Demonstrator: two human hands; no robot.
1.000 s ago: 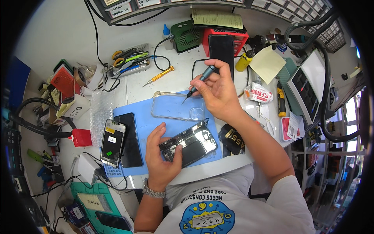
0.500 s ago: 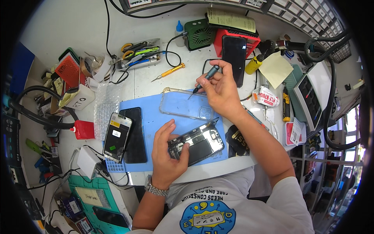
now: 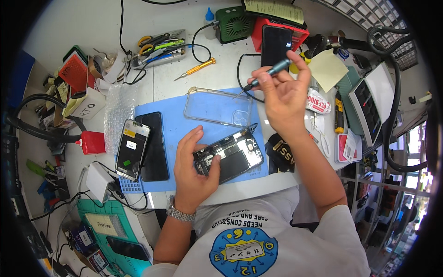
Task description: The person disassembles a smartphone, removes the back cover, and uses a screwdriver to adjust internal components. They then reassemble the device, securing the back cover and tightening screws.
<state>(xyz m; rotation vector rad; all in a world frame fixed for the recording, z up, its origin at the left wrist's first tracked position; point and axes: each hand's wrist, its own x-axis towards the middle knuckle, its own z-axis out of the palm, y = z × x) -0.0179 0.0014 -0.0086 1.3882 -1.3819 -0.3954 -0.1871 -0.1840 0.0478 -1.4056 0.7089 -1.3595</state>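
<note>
An opened smartphone [image 3: 233, 166] with its inner parts bare lies tilted at the near edge of the blue mat [image 3: 175, 104]. My left hand [image 3: 196, 161] grips its left end, thumb over the inside and fingers along the far side. Raised above the mat's right edge, my right hand [image 3: 286, 99] holds a slim dark teal screwdriver [image 3: 277, 68], its thin tip pointing left and down. Beneath that tip, a clear phone case [image 3: 214, 108] rests on the mat. Left of my left hand are a dark phone [image 3: 156, 147] and a phone screen assembly [image 3: 133, 150] overlapping it.
Beyond the mat lie a yellow screwdriver [image 3: 198, 68] and a tray of tools [image 3: 161, 48]. A green fan [image 3: 234, 25] and an upright black phone [image 3: 276, 46] against a red box stand at the back. A red bottle [image 3: 93, 142] is at left, a black cloth [image 3: 281, 154] at right.
My right hand has moved right with the screwdriver, whose tip has shifted right over the clear case. My left hand keeps its grip on the opened phone. The whole view has shifted slightly.
</note>
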